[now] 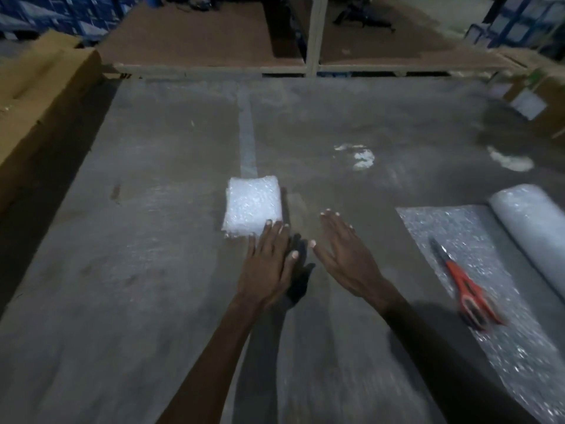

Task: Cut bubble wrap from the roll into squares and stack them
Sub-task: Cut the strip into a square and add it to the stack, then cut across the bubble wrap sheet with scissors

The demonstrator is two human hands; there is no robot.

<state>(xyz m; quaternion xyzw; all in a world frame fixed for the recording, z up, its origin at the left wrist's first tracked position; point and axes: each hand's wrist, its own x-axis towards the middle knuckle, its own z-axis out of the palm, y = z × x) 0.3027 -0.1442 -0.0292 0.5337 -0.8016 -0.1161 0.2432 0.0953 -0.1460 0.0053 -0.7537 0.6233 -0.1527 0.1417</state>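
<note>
A stack of cut bubble wrap squares (pixel 252 205) lies on the grey floor in the middle of the view. My left hand (pixel 270 258) is flat and empty, its fingertips over the stack's near right corner. My right hand (pixel 345 255) hovers open and empty just right of it, apart from the stack. At the right, the bubble wrap roll (pixel 532 228) lies partly unrolled, its loose sheet (pixel 477 270) spread toward me. Red-handled scissors (pixel 464 286) rest on that sheet, blades pointing away from me.
Brown cardboard boxes (pixel 39 96) line the left edge. A low wooden platform (pixel 214 41) with a post stands at the back. More boxes (pixel 538 96) sit at the far right. Small white scraps (pixel 362 156) lie on the floor beyond my hands.
</note>
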